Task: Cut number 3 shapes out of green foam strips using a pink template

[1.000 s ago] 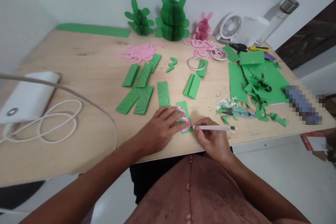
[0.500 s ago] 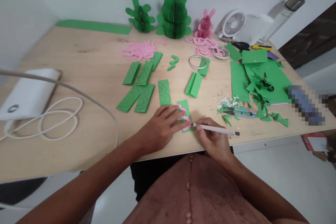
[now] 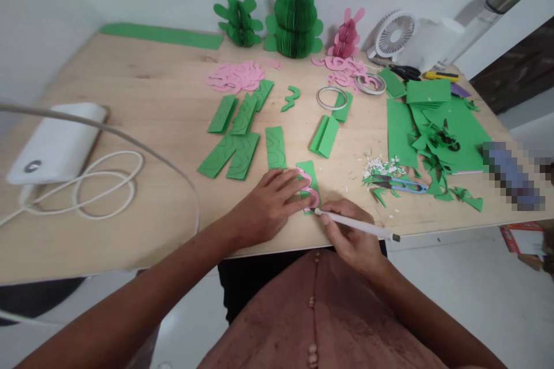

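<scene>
My left grip (image 3: pixel 266 207) lay spread on the counter (image 3: pixel 151 92), holding down a wavy pink paper shape (image 3: pixel 313 196), which sat on top of a green paper strip (image 3: pixel 309 166) close to the counter's near edge. My right grip (image 3: pixel 352 236) was pinching a white pen (image 3: pixel 363 226), with the tip at the lower edge of the pink shape and the far end slanting out to the right. Just beyond my left grip lay another green strip (image 3: pixel 276 147) with curved lines on it, and overlapping marked strips (image 3: pixel 245 155) lay to its left. Farther off were a heap of pink cutouts (image 3: pixel 238 76) and a wavy green cutout (image 3: pixel 292 98). To my right, blue snips (image 3: pixel 411 185) lay among white and green scraps (image 3: pixel 381 167). At the back stood a large green paper figure (image 3: pixel 294 26), with a small pink one (image 3: pixel 346 38) near it.
</scene>
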{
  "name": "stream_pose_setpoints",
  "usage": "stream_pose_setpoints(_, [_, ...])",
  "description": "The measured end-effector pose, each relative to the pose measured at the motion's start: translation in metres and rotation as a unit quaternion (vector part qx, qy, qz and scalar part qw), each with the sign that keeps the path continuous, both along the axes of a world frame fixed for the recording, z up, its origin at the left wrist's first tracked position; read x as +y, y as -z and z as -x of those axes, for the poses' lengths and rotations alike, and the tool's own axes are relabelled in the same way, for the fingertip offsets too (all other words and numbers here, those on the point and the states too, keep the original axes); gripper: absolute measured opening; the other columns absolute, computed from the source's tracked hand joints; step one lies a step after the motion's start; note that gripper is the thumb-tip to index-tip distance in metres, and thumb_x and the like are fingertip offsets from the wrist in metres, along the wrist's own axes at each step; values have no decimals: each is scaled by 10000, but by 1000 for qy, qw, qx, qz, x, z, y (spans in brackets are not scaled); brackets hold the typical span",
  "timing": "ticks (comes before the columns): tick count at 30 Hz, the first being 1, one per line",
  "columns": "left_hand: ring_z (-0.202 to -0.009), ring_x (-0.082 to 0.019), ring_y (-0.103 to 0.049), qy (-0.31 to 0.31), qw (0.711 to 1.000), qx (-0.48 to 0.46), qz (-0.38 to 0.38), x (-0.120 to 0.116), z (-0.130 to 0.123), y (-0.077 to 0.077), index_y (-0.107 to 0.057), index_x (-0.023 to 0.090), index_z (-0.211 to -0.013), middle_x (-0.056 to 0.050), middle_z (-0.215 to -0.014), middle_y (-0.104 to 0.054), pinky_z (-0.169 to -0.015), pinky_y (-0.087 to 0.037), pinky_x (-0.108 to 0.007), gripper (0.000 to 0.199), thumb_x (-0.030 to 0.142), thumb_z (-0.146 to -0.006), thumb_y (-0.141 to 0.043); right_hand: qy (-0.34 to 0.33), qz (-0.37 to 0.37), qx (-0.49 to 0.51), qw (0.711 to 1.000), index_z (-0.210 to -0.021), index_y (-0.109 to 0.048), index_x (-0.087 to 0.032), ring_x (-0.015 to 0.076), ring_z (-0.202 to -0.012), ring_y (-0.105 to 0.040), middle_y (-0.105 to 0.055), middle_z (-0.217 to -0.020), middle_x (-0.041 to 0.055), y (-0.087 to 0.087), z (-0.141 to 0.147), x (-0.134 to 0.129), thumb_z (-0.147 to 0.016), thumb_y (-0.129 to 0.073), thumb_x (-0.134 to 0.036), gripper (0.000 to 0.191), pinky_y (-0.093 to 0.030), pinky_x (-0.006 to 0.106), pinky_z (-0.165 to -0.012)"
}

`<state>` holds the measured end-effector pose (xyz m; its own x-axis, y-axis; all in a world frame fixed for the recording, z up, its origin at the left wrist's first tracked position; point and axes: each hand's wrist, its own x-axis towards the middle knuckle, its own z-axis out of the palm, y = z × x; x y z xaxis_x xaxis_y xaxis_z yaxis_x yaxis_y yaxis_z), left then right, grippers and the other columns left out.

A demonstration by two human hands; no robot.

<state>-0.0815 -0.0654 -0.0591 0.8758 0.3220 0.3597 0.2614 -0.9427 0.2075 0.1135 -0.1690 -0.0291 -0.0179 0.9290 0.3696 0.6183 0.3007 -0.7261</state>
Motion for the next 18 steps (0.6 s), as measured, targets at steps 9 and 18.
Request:
stream_pose_setpoints(9, [-1349,-305,-392,0,1000,3,11,-1,0,-1,-596,221,-1251,-101,-1392,-534,-1064,-345,-509,370,132,-933,-429,-74,-16,-81,994,-1108,-642,-213,204,-812,-660,-739,-931,59,4,-4,-1,-927,-517,-179,222,-524,361,-757])
stream_pose_setpoints(18, [-1345,-304,-394,0,1000,1,10,0,0,-1,-594,228,-1250,-97,-1385,-539,-1063,-345,-506,391,112,-910,-442,-80,-20,-86,993,-1113,-647,-215,215,-783,-663,-739,-890,61,6,-5,0,-913,-525,-176,237,-523,373,-732])
